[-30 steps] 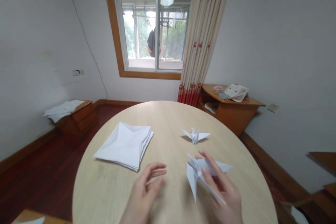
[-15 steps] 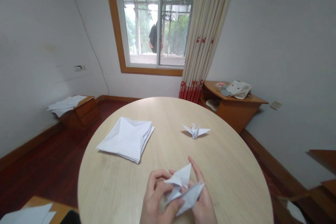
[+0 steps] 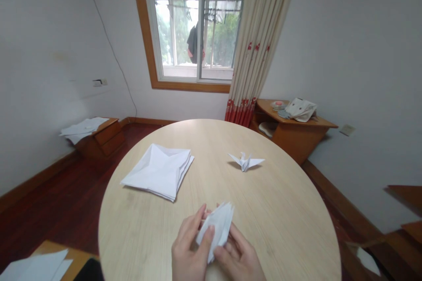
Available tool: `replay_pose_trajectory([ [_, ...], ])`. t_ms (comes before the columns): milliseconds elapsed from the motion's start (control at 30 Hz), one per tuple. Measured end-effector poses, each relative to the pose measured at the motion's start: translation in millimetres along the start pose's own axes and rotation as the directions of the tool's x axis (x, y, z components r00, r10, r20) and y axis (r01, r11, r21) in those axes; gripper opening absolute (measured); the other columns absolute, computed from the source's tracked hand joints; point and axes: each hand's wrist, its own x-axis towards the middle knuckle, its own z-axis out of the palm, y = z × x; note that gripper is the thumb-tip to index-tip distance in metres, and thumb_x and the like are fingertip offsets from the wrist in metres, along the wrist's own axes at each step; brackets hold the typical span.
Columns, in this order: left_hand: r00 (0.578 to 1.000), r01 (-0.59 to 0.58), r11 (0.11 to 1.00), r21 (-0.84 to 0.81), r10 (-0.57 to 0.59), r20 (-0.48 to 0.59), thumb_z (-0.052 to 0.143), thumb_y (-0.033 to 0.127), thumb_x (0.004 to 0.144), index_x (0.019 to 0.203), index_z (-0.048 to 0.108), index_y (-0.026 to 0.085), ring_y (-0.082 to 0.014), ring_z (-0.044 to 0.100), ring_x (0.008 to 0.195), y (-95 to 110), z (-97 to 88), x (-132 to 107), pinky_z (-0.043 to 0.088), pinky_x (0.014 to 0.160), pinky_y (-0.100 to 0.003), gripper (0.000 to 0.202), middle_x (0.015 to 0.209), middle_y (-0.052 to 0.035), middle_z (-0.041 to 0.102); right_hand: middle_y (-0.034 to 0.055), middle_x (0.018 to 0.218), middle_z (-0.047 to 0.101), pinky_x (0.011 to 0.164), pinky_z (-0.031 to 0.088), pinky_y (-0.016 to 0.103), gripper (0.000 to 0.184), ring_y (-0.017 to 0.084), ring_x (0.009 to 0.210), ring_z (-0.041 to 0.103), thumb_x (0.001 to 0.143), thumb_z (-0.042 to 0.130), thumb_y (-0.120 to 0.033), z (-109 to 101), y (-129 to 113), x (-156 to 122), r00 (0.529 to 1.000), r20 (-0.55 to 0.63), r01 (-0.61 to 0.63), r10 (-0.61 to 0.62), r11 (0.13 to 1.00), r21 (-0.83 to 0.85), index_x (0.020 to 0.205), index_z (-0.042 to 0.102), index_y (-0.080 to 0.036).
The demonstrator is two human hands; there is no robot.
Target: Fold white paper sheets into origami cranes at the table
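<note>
A partly folded piece of white paper (image 3: 219, 225) is held between my two hands, low over the near part of the round table (image 3: 283, 224). My left hand (image 3: 191, 242) closes on its left side, with the thumb lying across the front layer. My right hand (image 3: 240, 251) grips the lower right edge, its thumb near the bottom and the fingers curled behind. The paper is a narrow, pointed shape with its tip leaning up and to the right. Farther back on the right, a finished paper crane (image 3: 244, 163) stands with wings spread.
A stack of creased white paper squares (image 3: 158, 171) lies on the table's left side. White sheets (image 3: 39, 267) rest on a wooden surface at lower left. Beyond the table are a small cabinet (image 3: 110, 138) with papers, a corner desk (image 3: 293, 134), a curtain (image 3: 260, 48) and a window.
The paper's spread flaps have come together into a narrow, upright shape. My right index finger, stretched out before, is now bent behind the paper. The crane and stack stay put.
</note>
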Motion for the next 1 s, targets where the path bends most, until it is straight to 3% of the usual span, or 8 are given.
replay_pose_trajectory([
  [67, 1.000, -0.020, 1.000, 0.016, 0.020, 0.005, 0.064, 0.032, 0.086, 0.118, 0.067, 0.022, -0.0246, 0.067, 0.102, -1, -2.9, -1, 0.054, 0.089, -0.031, 0.034, 0.112, -0.0107, 0.070, 0.0121, 0.115, 0.069, 0.096, 0.048, 0.041, 0.055, 0.031, 0.110, 0.063, 0.068, 0.077, -0.052, 1, -4, 1, 1.000, 0.005, 0.009, -0.009, 1.000, -0.010, 0.115, 0.068, -0.023],
  [233, 0.952, -0.186, 0.982, -0.034, 0.188, 0.240, 0.071, 0.027, 0.080, 0.124, 0.064, 0.026, -0.0263, 0.066, 0.108, 6, -14.3, 5, 0.054, 0.092, -0.033, 0.045, 0.121, -0.0093, 0.067, 0.0132, 0.113, 0.069, 0.091, 0.052, 0.039, 0.047, 0.030, 0.106, 0.065, 0.074, 0.071, -0.053, -8, -10, 7, 0.996, 0.013, 0.086, -0.085, 0.982, -0.165, 0.110, 0.071, -0.022],
  [300, 0.934, -0.238, 0.971, -0.036, 0.239, 0.266, 0.076, 0.022, 0.075, 0.125, 0.062, 0.029, -0.0267, 0.066, 0.108, 7, -16.6, 7, 0.053, 0.094, -0.035, 0.053, 0.121, -0.0077, 0.067, 0.0132, 0.109, 0.070, 0.088, 0.053, 0.037, 0.045, 0.029, 0.102, 0.066, 0.075, 0.069, -0.054, -9, -12, 8, 0.990, -0.004, 0.135, -0.140, 0.964, -0.228, 0.107, 0.073, -0.022],
  [400, 0.937, -0.235, 0.971, -0.035, 0.236, 0.258, 0.069, 0.017, 0.080, 0.122, 0.064, 0.031, -0.0255, 0.066, 0.106, 5, -16.7, 8, 0.053, 0.095, -0.035, 0.045, 0.120, -0.0054, 0.067, 0.0127, 0.099, 0.071, 0.083, 0.055, 0.034, 0.047, 0.029, 0.099, 0.066, 0.074, 0.068, -0.059, -8, -13, 9, 0.980, -0.018, 0.186, -0.200, 0.939, -0.289, 0.101, 0.075, -0.021],
  [533, 0.974, -0.141, 0.988, -0.057, 0.149, 0.173, 0.063, 0.022, 0.084, 0.108, 0.073, 0.030, -0.0244, 0.070, 0.099, 4, -13.4, 5, 0.055, 0.091, -0.033, 0.027, 0.110, -0.0044, 0.072, 0.0121, 0.098, 0.069, 0.081, 0.056, 0.033, 0.047, 0.028, 0.097, 0.066, 0.074, 0.066, -0.062, -8, -15, 9, 0.972, -0.019, 0.216, -0.235, 0.919, -0.330, 0.098, 0.077, -0.022],
  [667, 0.996, -0.038, 0.995, -0.089, 0.045, 0.071, 0.067, 0.030, 0.083, 0.097, 0.077, 0.026, -0.0247, 0.071, 0.095, 8, -5.9, -1, 0.057, 0.089, -0.033, 0.018, 0.104, -0.0069, 0.074, 0.0109, 0.104, 0.066, 0.088, 0.052, 0.032, 0.045, 0.026, 0.102, 0.063, 0.081, 0.061, -0.059, -7, -15, 4, 0.975, -0.015, 0.201, -0.220, 0.913, -0.355, 0.106, 0.074, -0.024],
  [833, 0.984, -0.017, 0.990, -0.141, -0.009, -0.180, 0.070, 0.041, 0.079, 0.084, 0.075, 0.021, -0.0268, 0.069, 0.097, 8, 12.2, -16, 0.058, 0.085, -0.033, 0.021, 0.104, -0.0112, 0.073, 0.0114, 0.119, 0.060, 0.095, 0.048, 0.032, 0.052, 0.027, 0.114, 0.057, 0.084, 0.056, -0.061, 1, -1, -3, 0.950, -0.162, 0.194, -0.267, 0.912, -0.362, 0.116, 0.069, -0.023],
  [1000, 0.968, -0.014, 0.985, -0.171, -0.029, -0.251, 0.070, 0.042, 0.078, 0.081, 0.072, 0.022, -0.0273, 0.068, 0.097, 5, 24.9, -27, 0.059, 0.080, -0.033, 0.021, 0.100, -0.0118, 0.073, 0.0132, 0.118, 0.062, 0.091, 0.050, 0.038, 0.058, 0.030, 0.113, 0.058, 0.082, 0.063, -0.055, 8, 16, -6, 0.913, -0.321, 0.168, -0.253, 0.948, -0.272, 0.129, 0.056, -0.023],
])
